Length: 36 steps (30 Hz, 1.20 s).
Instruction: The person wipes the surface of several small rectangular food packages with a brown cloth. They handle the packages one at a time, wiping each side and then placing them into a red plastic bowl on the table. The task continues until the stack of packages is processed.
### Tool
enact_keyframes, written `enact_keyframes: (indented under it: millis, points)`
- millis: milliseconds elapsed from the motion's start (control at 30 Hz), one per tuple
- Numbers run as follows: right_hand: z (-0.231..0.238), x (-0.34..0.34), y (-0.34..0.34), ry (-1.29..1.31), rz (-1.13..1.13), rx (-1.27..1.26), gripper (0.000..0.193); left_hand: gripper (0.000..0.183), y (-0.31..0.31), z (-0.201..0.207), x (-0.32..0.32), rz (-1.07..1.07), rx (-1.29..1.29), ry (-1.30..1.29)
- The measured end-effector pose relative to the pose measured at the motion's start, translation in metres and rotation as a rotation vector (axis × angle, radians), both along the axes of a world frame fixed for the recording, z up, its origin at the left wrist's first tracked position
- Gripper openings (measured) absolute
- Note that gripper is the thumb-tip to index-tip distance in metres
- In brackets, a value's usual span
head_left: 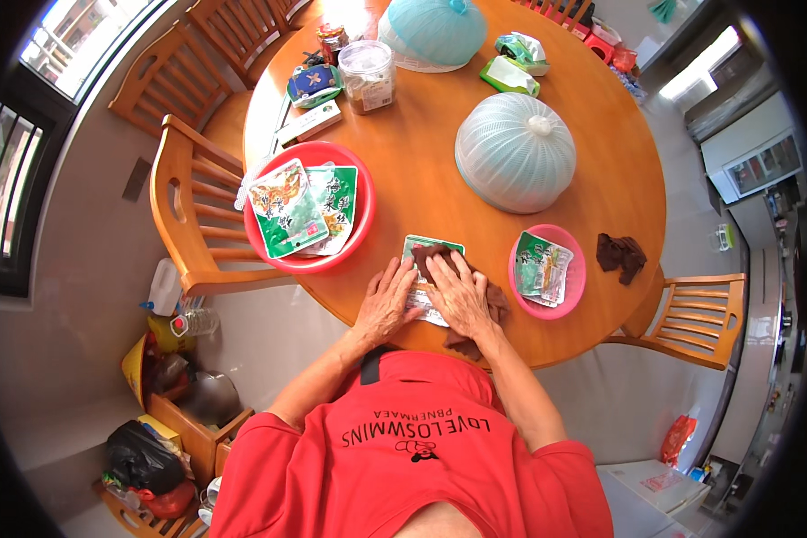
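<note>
A green-and-white flat food packet (446, 242) lies on the round wooden table at its near edge, in front of me. My left hand (387, 296) rests on its left side, fingers stretched out. On the packet's right part, my right hand (459, 296) presses down a bunched brown cloth (493, 305) with its fingers over it; the cloth spills out toward the table edge. Both hands hide much of the packet. To the right stands a pink bowl (579, 278) holding a few similar packets (543, 269). On the left, a larger red basin (365, 220) holds more packets (287, 208).
Another brown cloth (620, 257) lies at the table's right. Farther back are a pale mesh food cover (516, 152), a blue one (432, 34), tissue packs (511, 76) and a clear plastic jar (368, 76). Wooden chairs (193, 197) surround the table (403, 152).
</note>
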State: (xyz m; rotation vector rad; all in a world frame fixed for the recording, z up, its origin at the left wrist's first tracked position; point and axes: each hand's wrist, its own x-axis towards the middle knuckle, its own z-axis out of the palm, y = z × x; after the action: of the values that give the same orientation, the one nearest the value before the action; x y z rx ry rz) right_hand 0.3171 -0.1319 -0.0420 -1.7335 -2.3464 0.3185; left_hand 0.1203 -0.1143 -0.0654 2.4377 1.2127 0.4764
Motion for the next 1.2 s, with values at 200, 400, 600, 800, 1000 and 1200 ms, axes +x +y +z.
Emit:
enact_keyframes:
  millis: [200, 400, 600, 800, 1000, 1200]
  points:
    - [0.009, 0.013, -0.055, 0.094, 0.073, -0.031, 0.062, 0.073, -0.001, -0.004, 0.001, 0.001, 0.016, 0.001]
    - [0.007, 0.011, -0.038, 0.054, -0.007, -0.004, 0.06, 0.076, -0.002, -0.006, 0.003, 0.009, 0.003, -0.024]
    - [-0.013, -0.003, 0.016, -0.031, -0.222, 0.096, 0.056, 0.074, -0.007, -0.008, 0.012, 0.087, 0.082, 0.043]
    - [0.0, -0.002, -0.041, 0.079, -0.13, 0.094, 0.063, 0.075, -0.012, -0.013, 0.021, 0.161, 0.192, 0.079]
    - [0.006, 0.012, -0.096, 0.041, -0.006, 0.062, 0.053, 0.073, -0.013, -0.009, 0.021, 0.156, 0.176, 0.09]
    - [0.007, 0.02, -0.095, 0.798, -0.428, -0.064, 0.016, 0.068, -0.013, -0.002, 0.021, 0.151, 0.123, 0.055]
